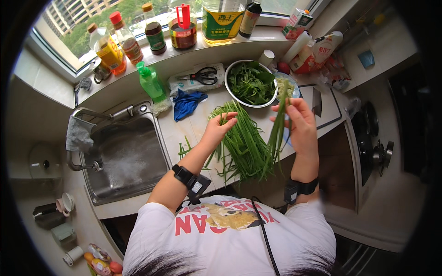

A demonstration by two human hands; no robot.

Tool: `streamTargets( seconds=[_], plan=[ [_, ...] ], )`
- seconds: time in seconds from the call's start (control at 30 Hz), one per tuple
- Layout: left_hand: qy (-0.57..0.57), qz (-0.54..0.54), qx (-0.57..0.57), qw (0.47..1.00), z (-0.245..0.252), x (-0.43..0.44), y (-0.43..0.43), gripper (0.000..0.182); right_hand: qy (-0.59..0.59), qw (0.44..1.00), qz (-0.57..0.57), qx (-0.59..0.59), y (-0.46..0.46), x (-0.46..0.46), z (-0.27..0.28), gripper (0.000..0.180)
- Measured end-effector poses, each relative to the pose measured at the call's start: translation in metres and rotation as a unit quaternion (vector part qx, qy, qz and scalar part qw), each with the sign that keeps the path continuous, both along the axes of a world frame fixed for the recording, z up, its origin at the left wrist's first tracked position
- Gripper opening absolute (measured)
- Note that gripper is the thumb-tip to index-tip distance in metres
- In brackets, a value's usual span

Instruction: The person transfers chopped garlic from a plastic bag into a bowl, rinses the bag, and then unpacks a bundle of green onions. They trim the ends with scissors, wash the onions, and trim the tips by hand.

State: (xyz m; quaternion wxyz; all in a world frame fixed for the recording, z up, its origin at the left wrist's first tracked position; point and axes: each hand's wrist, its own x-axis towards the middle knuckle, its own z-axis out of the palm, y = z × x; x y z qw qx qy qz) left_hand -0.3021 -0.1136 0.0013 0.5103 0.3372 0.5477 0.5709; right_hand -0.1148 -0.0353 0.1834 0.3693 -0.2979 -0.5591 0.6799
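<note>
A large bundle of garlic chives (243,141) lies on the counter (193,127) before me, its pale ends toward the window and its leaf tips near the front edge. My right hand (300,124) holds a few chives (279,127) upright between thumb and fingers, their tips hanging to the bundle's right side. Over the bundle's left side is my left hand (221,128), thumb and fingertips apart and no strand plainly between them. Several short cut-off pieces of chive (184,148) lie left of the bundle, partly behind my left forearm.
Behind the bundle stands a white-rimmed bowl of leafy greens (251,82), beside a plate of pale trimmings (285,88). Black-handled scissors (205,76) rest on a white packet near a blue cloth (188,103). A steel sink (127,162) is left; bottles (155,34) line the sill.
</note>
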Motion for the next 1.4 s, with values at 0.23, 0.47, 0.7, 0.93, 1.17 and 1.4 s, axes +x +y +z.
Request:
streamTargets(
  seconds=[0.23, 0.47, 0.7, 0.93, 1.17, 1.4],
  plan=[
    [-0.137, 0.061, 0.041, 0.988, 0.096, -0.034, -0.065, 0.029, -0.071, 0.983, 0.101, -0.136, -0.053, -0.083, -0.068, 0.01],
    [-0.162, 0.111, 0.025, 0.98, 0.084, -0.071, -0.113, 0.024, -0.072, 0.979, 0.18, -0.066, -0.087, -0.124, -0.083, 0.017],
    [-0.185, 0.079, 0.011, 0.979, 0.077, -0.085, -0.141, 0.023, -0.07, 0.974, 0.214, -0.014, -0.104, -0.146, -0.08, 0.029],
    [-0.139, 0.006, -0.041, 0.989, 0.074, -0.091, -0.154, 0.021, -0.194, 0.941, 0.168, 0.222, -0.105, -0.151, -0.087, 0.013],
    [-0.03, 0.015, -0.068, 0.997, 0.051, -0.095, -0.158, 0.017, -0.252, 0.859, 0.146, 0.421, -0.111, -0.154, -0.109, 0.01],
    [-0.047, 0.03, -0.132, 0.99, 0.033, -0.105, -0.165, 0.018, -0.235, 0.925, -0.005, 0.3, -0.087, -0.162, -0.167, 0.011]
  ],
)
